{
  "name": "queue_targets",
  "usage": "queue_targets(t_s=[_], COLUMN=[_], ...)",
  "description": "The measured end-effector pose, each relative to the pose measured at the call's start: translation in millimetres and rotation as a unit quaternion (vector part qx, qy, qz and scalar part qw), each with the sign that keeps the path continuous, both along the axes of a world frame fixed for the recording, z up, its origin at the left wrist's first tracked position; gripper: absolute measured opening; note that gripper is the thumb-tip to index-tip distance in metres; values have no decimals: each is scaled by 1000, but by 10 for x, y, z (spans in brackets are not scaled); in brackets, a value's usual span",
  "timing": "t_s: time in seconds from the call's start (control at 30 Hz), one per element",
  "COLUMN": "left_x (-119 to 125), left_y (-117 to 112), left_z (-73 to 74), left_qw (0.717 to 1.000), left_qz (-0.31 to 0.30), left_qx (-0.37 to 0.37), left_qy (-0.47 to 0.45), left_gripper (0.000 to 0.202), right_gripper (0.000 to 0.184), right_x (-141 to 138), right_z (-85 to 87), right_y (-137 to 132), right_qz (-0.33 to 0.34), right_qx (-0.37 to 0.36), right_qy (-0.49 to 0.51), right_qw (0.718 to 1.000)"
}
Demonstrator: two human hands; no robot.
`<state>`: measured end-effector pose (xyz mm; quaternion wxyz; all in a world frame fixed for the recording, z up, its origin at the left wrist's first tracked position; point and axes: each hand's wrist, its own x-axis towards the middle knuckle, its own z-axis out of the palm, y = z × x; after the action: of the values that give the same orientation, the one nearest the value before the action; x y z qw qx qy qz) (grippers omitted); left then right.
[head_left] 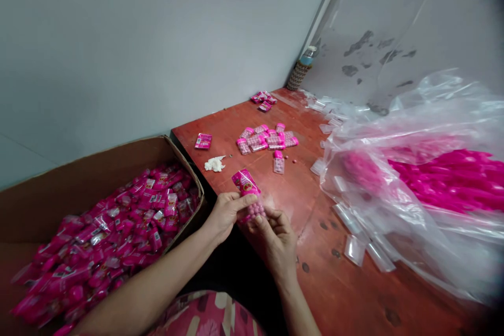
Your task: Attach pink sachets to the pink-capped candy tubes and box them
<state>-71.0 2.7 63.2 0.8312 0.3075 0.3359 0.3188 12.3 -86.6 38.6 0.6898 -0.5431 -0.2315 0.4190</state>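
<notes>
My left hand (pixel 226 213) and my right hand (pixel 275 236) meet over the near edge of a red-brown table (pixel 299 205). Together they pinch a small clear packet of pink candy balls (pixel 252 200) with a pink printed header card on top. The left thumb and fingers grip the packet's upper side, and the right fingers close on its lower end. Further back on the table lies a cluster of similar filled packets (pixel 265 138), with one packet (pixel 278 161) standing apart in front of it.
A cardboard box (pixel 90 178) full of pink packets sits at the left. A big clear plastic bag (pixel 417 178) holding pink items covers the right side, with empty clear sleeves (pixel 354 248) around it. A white crumpled scrap (pixel 214 164), loose header cards (pixel 203 140) and a bottle (pixel 301 68) stand farther back.
</notes>
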Motion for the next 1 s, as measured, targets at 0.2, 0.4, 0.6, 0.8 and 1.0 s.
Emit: queue_targets(t_s=[0.2, 0.4, 0.6, 0.8, 1.0], left_x=[-14, -83, -104, -436, -665], left_y=[-19, -44, -94, -132, 181], left_z=[-6, -3, -23, -37, -187], left_qw=[998, 989, 989, 998, 939], left_qz=[-5, -146, -143, 11, 140], left_qx=[-26, 20, 25, 39, 259], left_qy=[-62, -14, -18, -37, 176], left_gripper=[21, 25, 22, 23, 46], right_gripper=[21, 17, 19, 21, 18], right_x=[-15, 20, 4, 43, 308], right_z=[49, 14, -50, 20, 33], right_y=[-47, -53, 5, 79, -11], right_qz=[4, 20, 8, 50, -34], right_qx=[1, 6, 20, 2, -53], right_qy=[-31, 99, 76, 44, -24], right_qw=[1000, 995, 997, 998, 998])
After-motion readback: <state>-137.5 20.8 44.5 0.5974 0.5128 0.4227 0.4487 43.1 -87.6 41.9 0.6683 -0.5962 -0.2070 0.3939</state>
